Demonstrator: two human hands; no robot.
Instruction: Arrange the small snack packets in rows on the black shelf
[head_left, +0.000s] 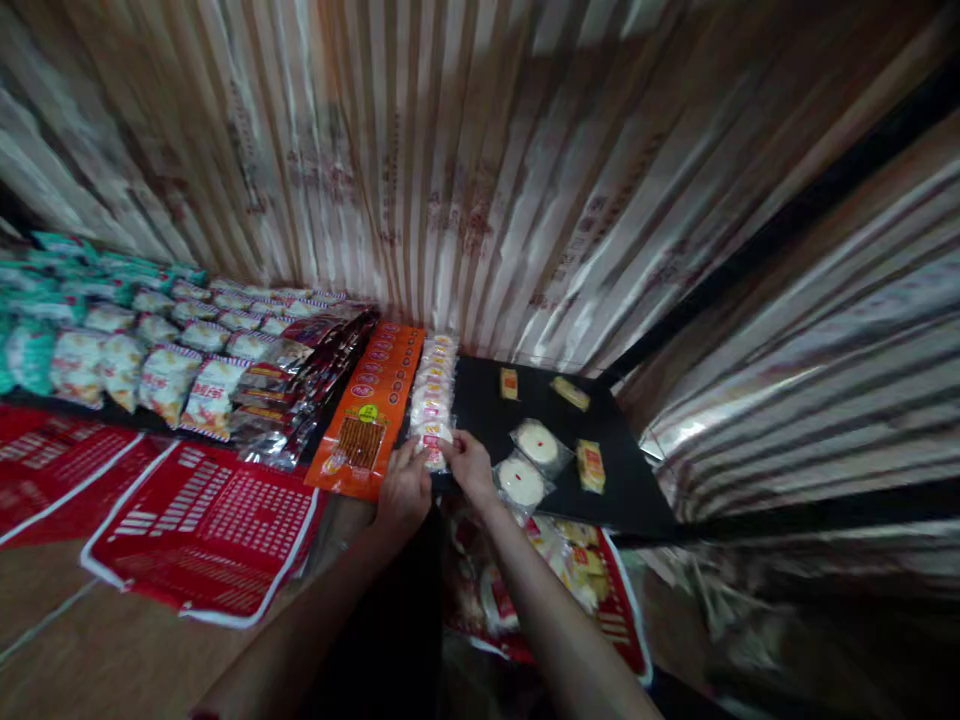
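The fingers of the left hand (pixel 406 490) and right hand (pixel 469 468) touch either side of the nearest of the white, clear-wrapped packets with red-pink labels (pixel 433 405), at the near end of their row on the black flat shelf (pixel 634 495); whether they grip or merely press it I cannot tell. The label lettering is too small to read. Just left lies a long orange package with a yellow badge (pixel 390 375), its print illegible. To the right are two round white discs in clear wrap (pixel 535 443) and three small yellow packets (pixel 591 466). Farther left stand dark-red glossy sachets (pixel 292 385) and white printed pouches (pixel 169 380). Red bags with blurred white print (pixel 202 525) are below. Behind, pleated brown sheeting (pixel 420 150) carries blurred reddish characters.
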